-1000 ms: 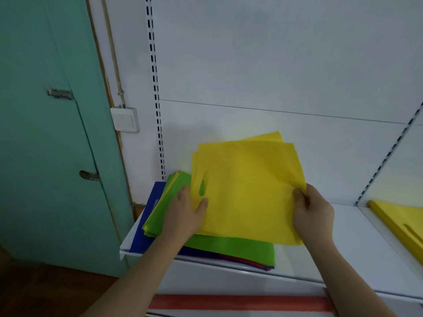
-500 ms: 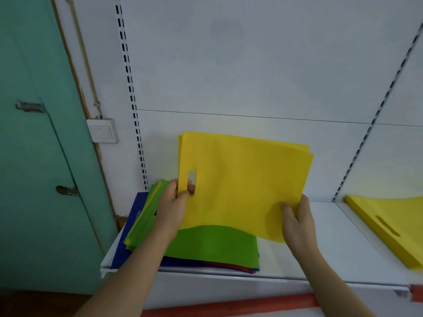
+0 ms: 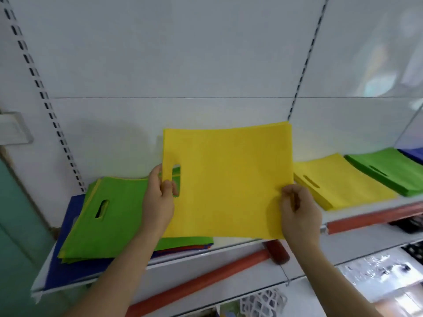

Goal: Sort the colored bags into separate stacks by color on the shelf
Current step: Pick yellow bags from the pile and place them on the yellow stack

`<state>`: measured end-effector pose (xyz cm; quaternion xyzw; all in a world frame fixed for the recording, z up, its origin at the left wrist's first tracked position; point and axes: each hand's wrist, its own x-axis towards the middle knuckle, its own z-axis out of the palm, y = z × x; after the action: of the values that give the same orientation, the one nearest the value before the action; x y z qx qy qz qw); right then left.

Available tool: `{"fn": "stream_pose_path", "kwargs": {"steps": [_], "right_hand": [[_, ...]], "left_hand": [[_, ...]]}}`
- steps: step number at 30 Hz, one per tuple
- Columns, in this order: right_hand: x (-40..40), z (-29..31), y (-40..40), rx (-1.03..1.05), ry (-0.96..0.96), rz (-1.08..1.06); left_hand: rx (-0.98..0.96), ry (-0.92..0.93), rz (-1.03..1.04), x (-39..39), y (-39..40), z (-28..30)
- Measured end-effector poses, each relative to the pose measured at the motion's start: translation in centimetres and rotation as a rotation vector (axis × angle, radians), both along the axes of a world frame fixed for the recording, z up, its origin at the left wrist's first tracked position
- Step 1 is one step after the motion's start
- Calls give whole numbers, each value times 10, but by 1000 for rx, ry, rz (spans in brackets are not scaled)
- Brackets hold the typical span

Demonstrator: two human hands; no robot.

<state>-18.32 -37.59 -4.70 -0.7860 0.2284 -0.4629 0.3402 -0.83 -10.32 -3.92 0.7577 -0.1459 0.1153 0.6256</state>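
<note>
1. Right, at the shelf's left end we have the unsorted pile: green bags on top with yellow edges peeking out, red and blue layers under them, the blue one reaching the front-left corner.
2. Our left hand pinches the held yellow bag at its left edge, thumb by the handle cutout, fingers curled around the strip beside it.
3. That bag is lifted clear of the shelf, roughly upright, above its middle; more than one layer shows at the top edge, so it may be a few bags.
4. Our right hand pinches the bag's lower right corner, fingers curled on it.
5. Handling, as we judge it: thin non-woven fabric, very light, floppy, and layers may slide. A two-edge grip keeps it flat; the cutout strip is the safest hold.
6. At the right end of the shelf lies the yellow stack, then the green stack beside it, with a blue one at the far edge.
7. Likely next: lay it on the yellow stack, cutouts aligned.
</note>
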Motion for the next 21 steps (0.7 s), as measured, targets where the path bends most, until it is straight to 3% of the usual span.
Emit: {"fn": "stream_pose_path", "kwargs": {"steps": [4,14,21], "right_hand": [[-58,-12,-46,-22,109,-125],[-159,-23,-174,-23,338,-243],[-196,-16,-296,-46,302,-228]], "left_hand": [[-33,-65,24,-33,-64,-8],[226,-212,-162,-112,-220,-23],[288,-216,-115,-157,-327,-31]]}}
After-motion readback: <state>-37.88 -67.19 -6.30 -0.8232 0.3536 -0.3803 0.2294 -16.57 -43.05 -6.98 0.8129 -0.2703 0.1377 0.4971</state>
